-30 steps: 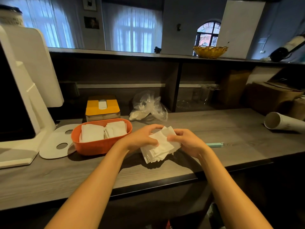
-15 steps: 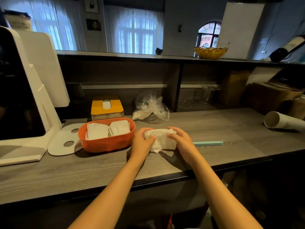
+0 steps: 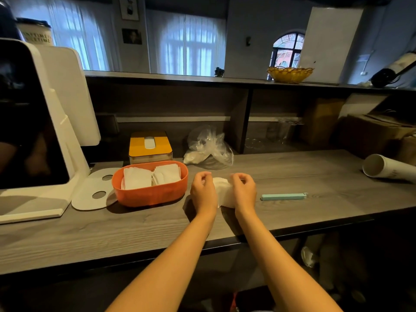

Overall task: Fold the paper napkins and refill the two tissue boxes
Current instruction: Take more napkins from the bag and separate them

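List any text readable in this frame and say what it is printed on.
"...NTIMEN..." over "...ETIME": partial dark lettering on the white cup at top left, behind the white terminal; its start and end are cut off.
Framed pictures on the far wall: any text too small to read.
White roll at right: faint marks, unreadable.
Yellow-lidded tissue box, orange tissue box, mint clip: no text visible.

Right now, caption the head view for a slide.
Both hands, left and right, grip a napkin stack beside the orange box.

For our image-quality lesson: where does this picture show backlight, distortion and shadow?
Head view: curtained windows glow brightly, leaving the shelf recess dim; wide-angle bends the shelf edge; both hands on the napkin stack cast soft shadows on the counter.
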`<state>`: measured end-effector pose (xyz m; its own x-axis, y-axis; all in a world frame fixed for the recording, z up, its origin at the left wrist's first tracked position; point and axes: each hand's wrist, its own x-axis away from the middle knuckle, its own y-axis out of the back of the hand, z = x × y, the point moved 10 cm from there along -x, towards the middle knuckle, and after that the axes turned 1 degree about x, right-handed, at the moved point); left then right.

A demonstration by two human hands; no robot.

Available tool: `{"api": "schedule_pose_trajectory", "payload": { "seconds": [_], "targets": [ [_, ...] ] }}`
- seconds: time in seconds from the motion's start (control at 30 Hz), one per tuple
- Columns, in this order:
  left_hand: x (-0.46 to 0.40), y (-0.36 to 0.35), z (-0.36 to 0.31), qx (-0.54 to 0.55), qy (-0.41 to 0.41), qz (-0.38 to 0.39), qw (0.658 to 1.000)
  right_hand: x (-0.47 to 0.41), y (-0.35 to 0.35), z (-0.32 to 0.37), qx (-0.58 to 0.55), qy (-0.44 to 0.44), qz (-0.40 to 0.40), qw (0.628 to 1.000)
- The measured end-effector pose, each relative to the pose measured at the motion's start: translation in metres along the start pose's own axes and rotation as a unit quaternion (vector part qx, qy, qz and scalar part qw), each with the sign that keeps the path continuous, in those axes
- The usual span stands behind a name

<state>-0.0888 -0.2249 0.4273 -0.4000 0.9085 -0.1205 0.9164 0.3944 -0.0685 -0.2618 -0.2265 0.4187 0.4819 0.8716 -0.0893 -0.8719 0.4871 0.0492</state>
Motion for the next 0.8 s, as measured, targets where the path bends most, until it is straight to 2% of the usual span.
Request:
{"api": "schedule_pose_trajectory", "payload": {
  "seconds": [0.07,0.23,0.3,0.4,0.53,0.6,0.67,0.8],
  "targets": [
    [-0.001,-0.006,0.0,-0.028,-0.006,0.019,0.999,0.0,0.0,0.002,0.024,0.008,-0.003,1.0],
    [-0.003,-0.005,-0.006,-0.138,-0.031,0.002,0.99,-0.001,-0.004,0.012,0.079,0.039,-0.01,0.996],
    [-0.001,-0.004,-0.013,-0.168,-0.067,0.01,0.983,0.002,0.0,0.015,0.081,0.047,-0.026,0.995],
    [0.006,0.003,-0.036,-0.147,-0.148,0.051,0.977,0.008,0.002,0.028,0.041,0.071,-0.042,0.996],
    [0.012,0.021,-0.078,-0.176,-0.242,0.131,0.945,0.019,-0.01,0.07,-0.001,0.115,-0.021,0.993],
    [0.005,0.041,-0.093,-0.185,-0.259,0.133,0.939,0.026,-0.03,0.095,-0.003,0.124,0.038,0.992],
    [-0.006,0.068,-0.108,-0.17,-0.267,0.1,0.943,0.033,-0.062,0.113,0.025,0.099,0.136,0.985],
    [-0.041,0.134,-0.117,-0.132,-0.182,-0.016,0.974,0.061,-0.127,0.127,0.055,0.03,0.34,0.938]
  ]
}}
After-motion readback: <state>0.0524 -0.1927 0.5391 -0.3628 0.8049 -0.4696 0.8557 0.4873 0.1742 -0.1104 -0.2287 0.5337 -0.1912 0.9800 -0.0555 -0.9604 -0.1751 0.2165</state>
